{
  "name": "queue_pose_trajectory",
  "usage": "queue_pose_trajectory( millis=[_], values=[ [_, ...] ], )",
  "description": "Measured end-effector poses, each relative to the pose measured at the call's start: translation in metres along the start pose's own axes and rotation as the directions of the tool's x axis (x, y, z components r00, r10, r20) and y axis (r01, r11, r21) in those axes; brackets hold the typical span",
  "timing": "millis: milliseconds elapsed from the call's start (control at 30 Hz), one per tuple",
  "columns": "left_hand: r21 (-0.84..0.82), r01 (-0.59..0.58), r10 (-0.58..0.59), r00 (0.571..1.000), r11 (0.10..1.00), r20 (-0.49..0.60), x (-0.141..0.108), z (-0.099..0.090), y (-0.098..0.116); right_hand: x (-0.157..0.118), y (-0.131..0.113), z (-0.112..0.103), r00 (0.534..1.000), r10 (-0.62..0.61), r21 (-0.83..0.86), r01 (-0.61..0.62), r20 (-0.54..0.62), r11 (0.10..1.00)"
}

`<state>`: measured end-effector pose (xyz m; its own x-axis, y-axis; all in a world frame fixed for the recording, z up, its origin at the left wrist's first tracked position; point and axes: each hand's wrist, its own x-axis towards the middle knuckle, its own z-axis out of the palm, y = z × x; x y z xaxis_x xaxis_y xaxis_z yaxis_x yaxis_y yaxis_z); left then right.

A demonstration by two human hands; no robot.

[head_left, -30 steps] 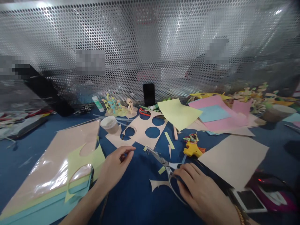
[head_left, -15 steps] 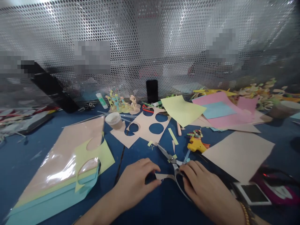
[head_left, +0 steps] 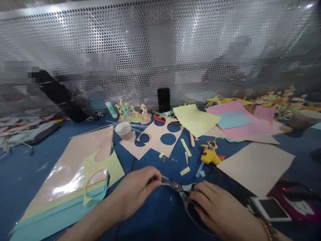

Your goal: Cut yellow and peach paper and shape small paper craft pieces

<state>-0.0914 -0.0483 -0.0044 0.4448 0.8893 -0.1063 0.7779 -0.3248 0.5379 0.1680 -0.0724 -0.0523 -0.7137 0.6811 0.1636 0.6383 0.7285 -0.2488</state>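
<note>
Scissors [head_left: 179, 187] on the blue desk [head_left: 147, 222] near the bottom edge of view, blades closed or nearly so, pointing left. Right hand [head_left: 218, 207]: fingers [head_left: 200, 194] curled tight around the handles. Left hand [head_left: 132, 192]: fingers [head_left: 152, 175] pinched narrow at the blade tips; can't tell if paper sits between them. Left of the scissors: plastic-covered stack of peach, yellow-green and teal sheets [head_left: 65, 180]. Right of them: white-framed tablet [head_left: 270, 209], peach sheet [head_left: 255, 167] just beyond it. Beyond the scissors: small paper scraps [head_left: 185, 170], yellow glue gun [head_left: 210, 157], peach sheet with round holes [head_left: 160, 137], paper cup [head_left: 123, 130] at its left. Farther: yellow-green sheet [head_left: 195, 120], pink and blue sheets [head_left: 238, 117], paper figures [head_left: 132, 113], glue stick [head_left: 111, 109], upright black phone [head_left: 164, 99] against perforated metal panel [head_left: 160, 43].
</note>
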Motion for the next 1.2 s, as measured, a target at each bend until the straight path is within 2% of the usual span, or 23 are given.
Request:
queue_pose_trajectory(
  millis=[67,133,200,367,567,800,967,1200],
  values=[
    [-0.032,0.054,-0.058,0.988,0.998,-0.146,0.009,-0.012,-0.009,0.006,0.004,-0.006,1.0,-0.014,0.076,0.016,-0.028,0.997],
    [-0.016,0.038,-0.041,0.975,0.999,-0.217,0.025,-0.017,-0.019,0.016,0.01,-0.012,0.997,0.026,0.06,-0.021,-0.076,0.998],
    [0.011,0.02,-0.017,0.981,1.0,-0.195,0.046,-0.015,-0.028,0.028,0.017,-0.015,0.994,0.087,-0.016,-0.088,-0.066,0.996],
    [0.101,-0.043,0.055,0.992,0.994,-0.113,0.082,-0.001,-0.037,0.048,0.023,-0.007,0.992,0.124,-0.065,-0.125,-0.015,0.99],
    [0.185,-0.092,0.105,0.993,0.978,-0.059,0.084,0.001,-0.038,0.05,0.025,0.001,0.989,0.144,-0.077,-0.141,0.036,0.987],
    [0.231,-0.121,0.135,0.99,0.965,-0.042,0.086,0.004,-0.041,0.055,0.023,-0.007,0.976,0.202,-0.065,-0.197,0.082,0.978],
    [0.234,-0.183,0.191,0.982,0.955,-0.009,0.088,0.003,-0.043,0.056,0.022,-0.01,0.971,0.203,-0.048,-0.198,0.124,0.979],
    [0.235,-0.205,0.211,0.977,0.95,0.0,0.087,0.003,-0.046,0.06,0.023,-0.012,0.962,0.229,-0.055,-0.224,0.147,0.973]
  ],
)
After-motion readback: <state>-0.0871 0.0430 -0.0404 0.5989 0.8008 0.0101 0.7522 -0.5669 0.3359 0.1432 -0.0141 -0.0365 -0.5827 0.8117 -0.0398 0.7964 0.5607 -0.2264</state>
